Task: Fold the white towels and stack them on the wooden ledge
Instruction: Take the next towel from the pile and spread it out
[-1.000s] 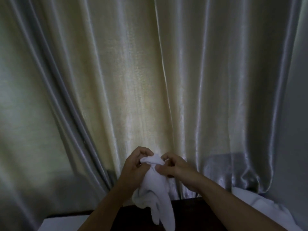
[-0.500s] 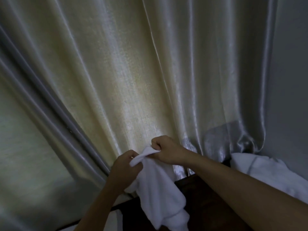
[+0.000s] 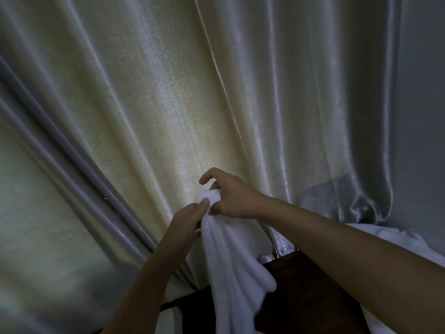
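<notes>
A white towel hangs bunched in front of me, held up by its top end. My right hand grips the top of the towel, its index finger lifted off the cloth. Just below it, my left hand pinches the towel's edge with thumb and fingers. The towel's lower part drapes down over the dark wooden ledge. More white towels lie crumpled at the right, partly hidden by my right forearm.
A shiny pale curtain fills the whole background right behind the ledge. A grey wall stands at the right. Something white shows below the ledge at the bottom.
The view has tilted and shifted left. Both hands have risen with the towel, and more of it hangs stretched out below them. My right index finger has lifted off the cloth.
</notes>
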`<control>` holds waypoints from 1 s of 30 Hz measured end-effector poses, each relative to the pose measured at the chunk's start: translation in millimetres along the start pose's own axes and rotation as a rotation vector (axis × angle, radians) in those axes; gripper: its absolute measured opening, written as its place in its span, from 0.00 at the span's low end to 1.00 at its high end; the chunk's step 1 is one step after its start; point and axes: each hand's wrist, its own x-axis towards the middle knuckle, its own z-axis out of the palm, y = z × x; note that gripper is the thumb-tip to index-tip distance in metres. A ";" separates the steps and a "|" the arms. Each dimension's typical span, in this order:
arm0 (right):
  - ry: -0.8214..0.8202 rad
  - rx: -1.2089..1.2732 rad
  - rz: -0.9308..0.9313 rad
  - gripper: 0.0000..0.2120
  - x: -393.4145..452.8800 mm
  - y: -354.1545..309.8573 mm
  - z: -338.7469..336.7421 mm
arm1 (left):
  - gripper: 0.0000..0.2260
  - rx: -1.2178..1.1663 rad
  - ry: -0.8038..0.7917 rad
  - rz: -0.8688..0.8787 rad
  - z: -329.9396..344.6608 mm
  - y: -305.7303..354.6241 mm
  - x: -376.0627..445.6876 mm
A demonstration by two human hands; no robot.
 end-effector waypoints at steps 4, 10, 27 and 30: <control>-0.010 -0.064 0.009 0.27 -0.9 -2.0 -11.1 | 0.15 0.059 0.144 0.107 4.0 11.2 4.5; -0.409 0.180 0.336 0.06 -31.0 31.5 -35.9 | 0.13 -0.339 0.292 0.150 -16.8 28.9 7.0; 0.121 0.112 0.230 0.09 1.6 -9.6 -133.1 | 0.06 0.162 0.529 0.089 -93.4 70.0 -35.7; 0.172 0.236 0.205 0.08 15.0 -30.8 -140.7 | 0.07 0.069 0.545 0.064 -97.0 74.2 -30.1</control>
